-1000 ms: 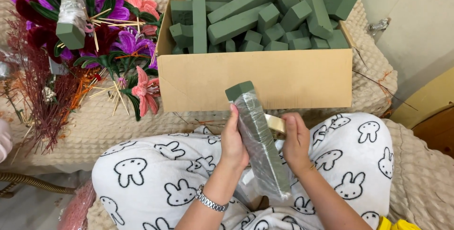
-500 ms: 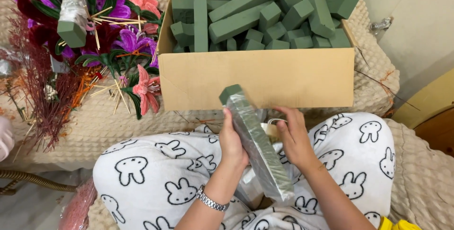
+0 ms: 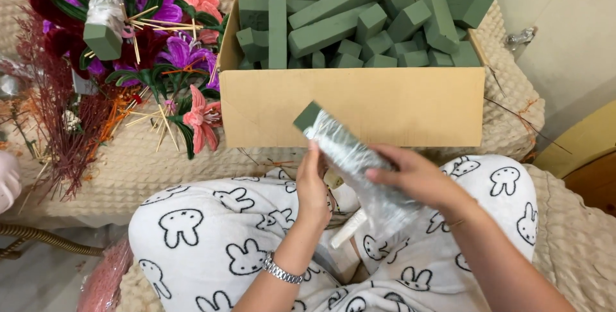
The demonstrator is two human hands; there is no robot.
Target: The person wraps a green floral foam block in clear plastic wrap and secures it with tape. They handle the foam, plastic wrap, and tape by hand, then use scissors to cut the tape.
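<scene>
A long green foam block wrapped in clear plastic film [image 3: 346, 155] is held tilted over my lap. My left hand [image 3: 312, 187] grips its left side near the middle. My right hand [image 3: 414, 177] lies over the wrapped part from the right, fingers on the film. The block's bare green end [image 3: 308, 116] points up toward the cardboard box. A pale roll-like object [image 3: 348, 227] lies on my lap below the block, partly hidden.
An open cardboard box [image 3: 359, 103] full of green foam blocks stands just ahead. Artificial flowers and sticks [image 3: 147, 49] with another wrapped foam block [image 3: 106, 20] lie at the left. My legs in rabbit-print trousers [image 3: 212, 235] fill the foreground.
The block has tilted further left and lower. My right hand has moved from behind the block onto its wrapped upper face.
</scene>
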